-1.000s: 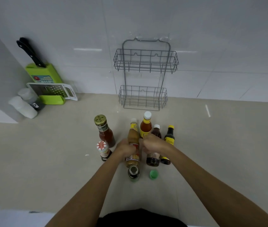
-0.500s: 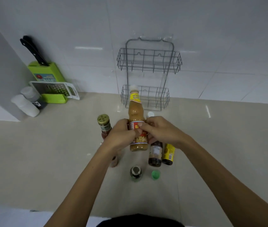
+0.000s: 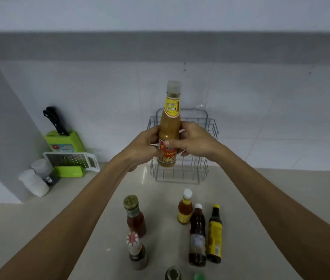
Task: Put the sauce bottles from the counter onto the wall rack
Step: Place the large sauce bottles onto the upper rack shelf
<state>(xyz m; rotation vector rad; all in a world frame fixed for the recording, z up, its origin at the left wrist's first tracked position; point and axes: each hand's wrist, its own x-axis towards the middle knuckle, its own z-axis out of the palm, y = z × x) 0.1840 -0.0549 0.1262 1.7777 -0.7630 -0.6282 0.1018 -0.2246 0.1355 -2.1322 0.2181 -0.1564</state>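
I hold a tall tan sauce bottle point(image 3: 169, 126) upright in the air, in front of the grey wire wall rack point(image 3: 210, 128). My left hand point(image 3: 144, 146) grips its left side and my right hand point(image 3: 195, 141) its right side, over the red label. The rack's two baskets are partly hidden behind the bottle and hands. On the counter below stand several more bottles: a red sauce with a gold cap point(image 3: 135, 216), one with a red-white cap point(image 3: 136, 252), an orange one with a white cap point(image 3: 184, 208), a dark brown one point(image 3: 197, 236) and a black one with a yellow label point(image 3: 214, 234).
A green knife block point(image 3: 65, 140) with black knives, a white grater point(image 3: 71, 161) and two white shakers point(image 3: 34, 181) stand at the back left by a wall corner. A dark bottle top point(image 3: 172, 274) and a green cap point(image 3: 199, 276) lie at the bottom edge.
Both hands have lifted the tan bottle off the counter, up and toward the rack. The view has tilted upward, so the other bottles now sit lower in the frame.
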